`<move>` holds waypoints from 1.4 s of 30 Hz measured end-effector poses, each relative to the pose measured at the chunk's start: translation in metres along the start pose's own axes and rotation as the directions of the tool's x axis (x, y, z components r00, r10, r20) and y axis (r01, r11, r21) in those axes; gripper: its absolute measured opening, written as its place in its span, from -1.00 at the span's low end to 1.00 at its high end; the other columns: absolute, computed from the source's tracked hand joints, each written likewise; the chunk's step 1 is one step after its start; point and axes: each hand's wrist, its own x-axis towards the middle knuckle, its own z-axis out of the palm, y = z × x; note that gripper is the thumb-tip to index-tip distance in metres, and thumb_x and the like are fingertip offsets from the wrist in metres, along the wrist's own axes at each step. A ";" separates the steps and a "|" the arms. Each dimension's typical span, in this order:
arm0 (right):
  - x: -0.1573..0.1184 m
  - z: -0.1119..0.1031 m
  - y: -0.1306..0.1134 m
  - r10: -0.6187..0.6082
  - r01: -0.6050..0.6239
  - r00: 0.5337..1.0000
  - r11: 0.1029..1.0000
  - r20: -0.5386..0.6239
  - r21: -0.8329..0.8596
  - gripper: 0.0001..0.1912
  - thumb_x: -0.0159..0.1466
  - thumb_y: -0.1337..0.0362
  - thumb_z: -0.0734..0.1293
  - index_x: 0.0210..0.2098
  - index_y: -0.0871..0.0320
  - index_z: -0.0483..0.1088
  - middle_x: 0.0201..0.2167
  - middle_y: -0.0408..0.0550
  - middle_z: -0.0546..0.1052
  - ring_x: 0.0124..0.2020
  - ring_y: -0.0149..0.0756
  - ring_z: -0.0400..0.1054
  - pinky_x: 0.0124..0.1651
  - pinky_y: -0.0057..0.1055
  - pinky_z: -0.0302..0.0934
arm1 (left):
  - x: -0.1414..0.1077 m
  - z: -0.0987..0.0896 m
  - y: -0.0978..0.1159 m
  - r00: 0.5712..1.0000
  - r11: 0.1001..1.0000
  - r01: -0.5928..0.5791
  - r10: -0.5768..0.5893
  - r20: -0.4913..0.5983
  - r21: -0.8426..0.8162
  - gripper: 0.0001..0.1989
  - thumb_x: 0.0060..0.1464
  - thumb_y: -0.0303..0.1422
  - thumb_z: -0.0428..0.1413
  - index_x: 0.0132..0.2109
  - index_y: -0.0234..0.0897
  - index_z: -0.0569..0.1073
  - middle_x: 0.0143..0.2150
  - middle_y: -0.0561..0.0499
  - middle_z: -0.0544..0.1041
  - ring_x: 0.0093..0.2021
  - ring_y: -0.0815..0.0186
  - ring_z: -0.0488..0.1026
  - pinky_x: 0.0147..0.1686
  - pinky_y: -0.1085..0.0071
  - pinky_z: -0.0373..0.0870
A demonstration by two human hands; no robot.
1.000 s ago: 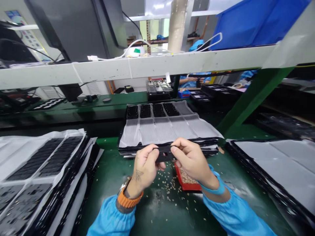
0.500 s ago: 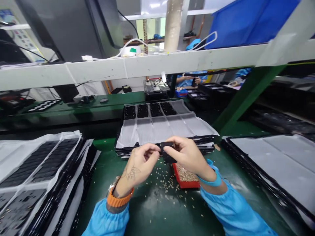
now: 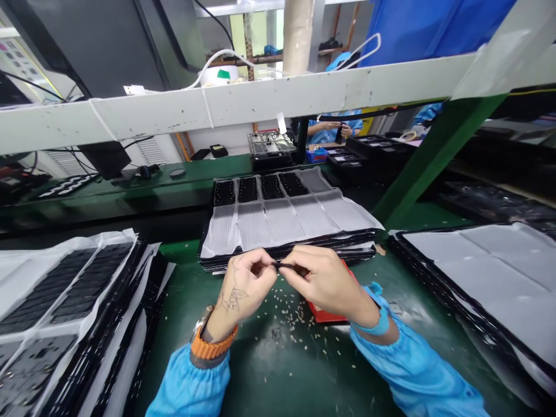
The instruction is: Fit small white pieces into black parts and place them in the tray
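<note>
Between both hands is a thin black flat part (image 3: 284, 265), seen nearly edge-on. My left hand (image 3: 248, 284) pinches its left end with thumb and forefinger. At the other end, my right hand (image 3: 324, 281) grips it between thumb and fingers, covering most of it. Beneath the right hand stands a red tray (image 3: 325, 316), largely hidden by that hand. Many small pale pieces (image 3: 295, 318) lie scattered over the green table (image 3: 278, 376). Just beyond the hands is a stack of trays (image 3: 269, 223) lined with white sheet, with several black parts (image 3: 270, 190) in its back row.
At left, another tray stack (image 3: 82, 324) holds rows of dark parts. A further white-lined stack (image 3: 482, 266) is at right. A pale shelf beam (image 3: 260, 95) crosses above, and a green slanted post (image 3: 438, 156) comes down on the right. A co-worker's hands (image 3: 343, 128) show behind.
The black part has turned from showing its flat face to nearly edge-on. My right hand has shifted and now covers more of the red tray. The view has moved slightly.
</note>
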 end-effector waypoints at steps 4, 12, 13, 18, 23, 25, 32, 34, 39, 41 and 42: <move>-0.003 0.000 -0.001 -0.123 0.123 0.992 0.989 0.007 -0.082 -0.79 0.38 0.41 0.30 -0.40 0.22 0.47 -0.53 -0.14 0.40 -0.49 -0.39 0.21 -0.39 -0.41 0.05 | -0.001 0.000 0.002 1.000 1.000 -0.004 0.004 0.016 -0.017 -0.90 -0.03 -0.41 0.07 -0.48 -0.26 0.37 -0.61 0.20 0.19 -0.55 0.45 0.11 -0.52 0.49 0.08; -0.003 0.001 -0.002 -0.023 0.023 1.000 0.999 0.000 0.039 -0.85 0.32 0.45 0.33 -0.39 0.19 0.45 -0.53 -0.19 0.42 -0.53 -0.46 0.21 -0.41 -0.47 0.05 | -0.001 0.003 0.001 1.000 0.996 0.031 -0.030 0.010 -0.087 -0.92 -0.05 -0.41 0.08 -0.48 -0.25 0.36 -0.60 0.20 0.19 -0.55 0.45 0.10 -0.52 0.49 0.07; -0.002 0.001 -0.002 0.009 -0.009 1.000 0.998 0.003 0.065 -0.84 0.32 0.45 0.33 -0.40 0.19 0.44 -0.54 -0.20 0.42 -0.54 -0.47 0.21 -0.42 -0.47 0.06 | 0.000 0.004 0.000 0.999 0.995 0.033 -0.033 -0.003 -0.095 -0.92 -0.05 -0.42 0.09 -0.48 -0.25 0.35 -0.60 0.20 0.20 -0.55 0.45 0.10 -0.52 0.49 0.07; 0.001 0.000 -0.001 0.261 -0.252 0.965 0.945 -0.018 0.207 -0.87 0.33 0.35 0.31 -0.37 0.16 0.40 -0.56 -0.22 0.42 -0.57 -0.48 0.24 -0.47 -0.49 0.10 | 0.001 0.007 -0.003 0.999 0.984 0.024 -0.027 -0.018 -0.175 -0.95 0.05 -0.38 0.14 -0.35 -0.25 0.42 -0.47 0.14 0.36 -0.47 0.41 0.26 -0.43 0.47 0.23; 0.008 -0.003 0.001 0.516 -0.463 0.853 0.681 0.076 0.567 -0.75 0.26 0.22 0.36 -0.10 0.17 0.36 -0.46 -0.19 0.50 -0.66 -0.48 0.34 -0.59 -0.52 0.22 | -0.004 0.004 0.005 0.982 0.983 0.078 -0.047 0.181 -0.169 -0.79 0.17 -0.28 0.15 -0.07 -0.27 0.46 -0.26 0.03 0.54 -0.32 0.33 0.42 -0.31 0.41 0.33; 0.010 -0.004 0.002 0.547 -0.489 0.829 0.613 0.113 0.621 -0.69 0.23 0.19 0.39 -0.08 0.16 0.34 -0.46 -0.20 0.49 -0.68 -0.48 0.35 -0.61 -0.54 0.23 | -0.005 0.005 0.007 0.973 0.984 0.082 -0.044 0.227 -0.161 -0.82 0.21 -0.26 0.14 -0.14 -0.27 0.45 -0.33 0.05 0.51 -0.36 0.33 0.41 -0.33 0.41 0.32; 0.010 -0.005 0.001 0.555 -0.492 0.817 0.533 0.155 0.688 -0.64 0.19 0.16 0.45 -0.13 0.14 0.29 -0.48 -0.21 0.52 -0.65 -0.42 0.43 -0.60 -0.53 0.34 | -0.006 0.016 0.003 0.985 0.926 0.092 -0.032 0.168 -0.367 -0.77 0.29 -0.19 0.11 -0.21 -0.27 0.41 -0.49 0.11 0.45 -0.47 0.37 0.38 -0.38 0.43 0.33; 0.009 -0.006 0.002 0.548 -0.494 0.819 0.527 0.168 0.691 -0.65 0.21 0.13 0.46 -0.16 0.13 0.27 -0.50 -0.21 0.52 -0.64 -0.38 0.45 -0.60 -0.49 0.35 | -0.007 0.017 0.002 0.993 0.905 0.088 -0.044 0.114 -0.417 -0.75 0.29 -0.17 0.13 -0.21 -0.28 0.42 -0.51 0.12 0.44 -0.49 0.40 0.36 -0.40 0.46 0.31; 0.003 -0.008 0.010 0.318 -0.191 0.942 0.769 -0.106 0.610 -0.67 0.36 0.03 0.39 -0.38 0.15 0.39 -0.37 -0.02 0.57 -0.38 -0.29 0.50 -0.29 -0.33 0.43 | -0.012 0.017 0.006 0.995 0.816 0.096 -0.081 0.051 -0.570 -0.69 0.26 -0.11 0.20 -0.25 -0.31 0.46 -0.57 0.17 0.31 -0.55 0.48 0.22 -0.49 0.54 0.17; 0.001 -0.006 0.012 0.153 0.023 0.958 0.802 -0.243 0.597 -0.58 0.43 -0.04 0.30 -0.38 0.14 0.43 -0.26 0.05 0.57 -0.27 -0.24 0.47 -0.18 -0.25 0.40 | -0.015 0.017 0.010 0.977 0.699 0.200 -0.093 0.190 -0.686 -0.68 0.21 -0.12 0.25 -0.23 -0.33 0.47 -0.58 0.20 0.24 -0.58 0.52 0.12 -0.54 0.56 0.10; 0.001 -0.004 0.013 0.082 0.104 0.959 0.788 -0.271 0.607 -0.55 0.45 -0.07 0.25 -0.38 0.13 0.44 -0.27 0.05 0.57 -0.28 -0.22 0.45 -0.18 -0.21 0.39 | -0.016 0.018 0.012 0.957 0.628 0.272 -0.098 0.273 -0.729 -0.69 0.18 -0.14 0.27 -0.24 -0.34 0.47 -0.57 0.21 0.22 -0.60 0.54 0.06 -0.57 0.58 0.06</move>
